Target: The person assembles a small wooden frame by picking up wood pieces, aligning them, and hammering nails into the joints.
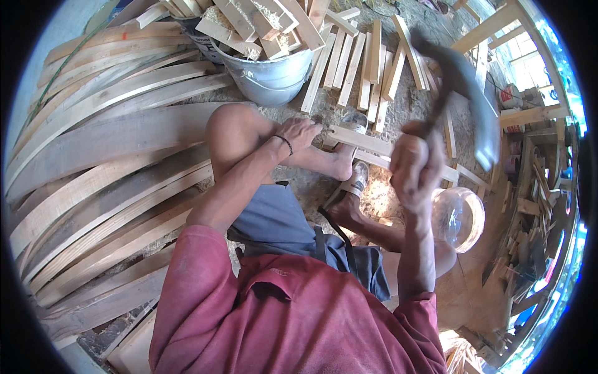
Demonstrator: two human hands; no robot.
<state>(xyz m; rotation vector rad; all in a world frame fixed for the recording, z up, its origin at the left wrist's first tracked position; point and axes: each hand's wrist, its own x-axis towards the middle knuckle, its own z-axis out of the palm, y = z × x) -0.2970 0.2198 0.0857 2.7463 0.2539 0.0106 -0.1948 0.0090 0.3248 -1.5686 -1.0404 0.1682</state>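
My right hand (417, 162) is raised and closed round the handle of an adze (466, 80). The tool's dark curved head ends in a shiny edge and looks smeared by motion. Over my bent left knee reaches my left hand (299, 133), its fingers curled together. What they hold, if anything, is too small to make out. Just beyond those fingertips begins a pale wooden strip (361, 140), lying by my sandalled feet. A second strip (372, 158) lies close alongside it. My right hand hides part of the wood behind it.
Ahead stands a metal bucket (268, 84) heaped with wood offcuts and shavings. Several cut wooden sticks (352, 68) lie beside it. Long curved planks (118, 134) are stacked at my left. A clear plastic container (458, 218) sits by my right knee; scrap wood (523, 243) lies further right.
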